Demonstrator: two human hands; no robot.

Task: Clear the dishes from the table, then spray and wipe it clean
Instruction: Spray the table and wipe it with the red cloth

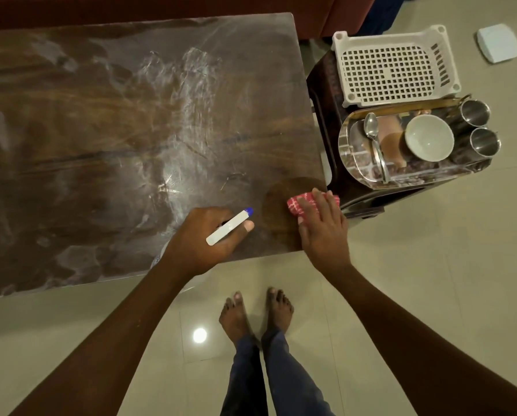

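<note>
The dark wooden table (101,139) fills the left and middle of the view, its top streaked with whitish wet smears. My left hand (201,238) is shut on a white spray bottle (228,228) with a blue nozzle tip, held over the table's near right part. My right hand (321,226) presses flat on a red and white patterned cloth (296,204) at the table's near right corner. A steel tray (348,145) on a side stand to the right holds a white bowl (428,136), a spoon (371,127) and two steel cups (475,112).
A white perforated plastic basket (392,67) stands behind the tray on the dark stand (326,94). A maroon sofa (161,7) runs behind the table. A white box (497,42) lies on the tiled floor at far right. My bare feet (255,313) stand near the table's edge.
</note>
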